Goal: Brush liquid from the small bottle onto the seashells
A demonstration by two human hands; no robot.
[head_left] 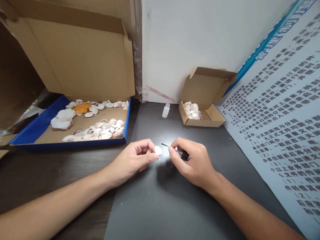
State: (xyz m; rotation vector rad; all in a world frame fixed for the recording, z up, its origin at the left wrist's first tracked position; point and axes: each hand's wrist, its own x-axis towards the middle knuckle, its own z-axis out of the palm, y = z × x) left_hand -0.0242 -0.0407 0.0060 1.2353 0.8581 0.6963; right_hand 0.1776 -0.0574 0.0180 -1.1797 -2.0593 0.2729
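Note:
Between the thumb and fingers of my left hand (140, 155) is a small white seashell (158, 150), held above the dark grey mat. My right hand (191, 160) pinches a thin brush with a black cap (185, 155) as its handle. The dark brush tip (164, 144) points toward the shell, with a small gap between them. Beyond my hands a small clear bottle (166, 111) stands upright without a cap, its contents whitish.
At left, an open blue-edged cardboard box (127, 121) holds many shells and an orange piece (82, 107). A smaller open cardboard box (211, 122) with shells stands at back right. A printed sheet (282, 110) borders the right side; a white wall (200, 33) rises behind.

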